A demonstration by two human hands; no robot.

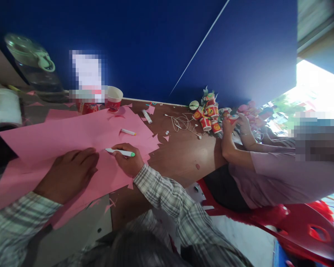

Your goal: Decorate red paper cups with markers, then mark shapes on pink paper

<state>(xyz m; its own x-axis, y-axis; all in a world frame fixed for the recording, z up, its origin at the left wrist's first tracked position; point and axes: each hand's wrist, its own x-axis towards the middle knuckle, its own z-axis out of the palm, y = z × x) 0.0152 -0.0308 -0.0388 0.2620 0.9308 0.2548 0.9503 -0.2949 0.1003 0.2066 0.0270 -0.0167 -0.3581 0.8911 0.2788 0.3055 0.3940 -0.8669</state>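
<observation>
Large sheets of pink paper (pixel 52 133) lie overlapped on the brown table. My left hand (pixel 68 170) rests flat on the top sheet, its fingers together and stretched out. In my right hand (pixel 130 161) is a white marker pen (pixel 123 152) with a green end, held between thumb and fingers. Its tip points left, at or just above the pink paper; I cannot tell whether it touches. Beyond my right hand lies a white cap-like piece with an orange end (pixel 128 132) on the paper. A small white tube (pixel 147 116) lies past the sheet's far edge.
Paper cups (pixel 114 97) and a clear bottle (pixel 39 70) stand at the back left. White cable earphones (pixel 180 122) lie on the table (pixel 180 163) among pink scraps. At right, a seated person (pixel 272 174) holds a red cup near a bundle of red cups (pixel 207 115).
</observation>
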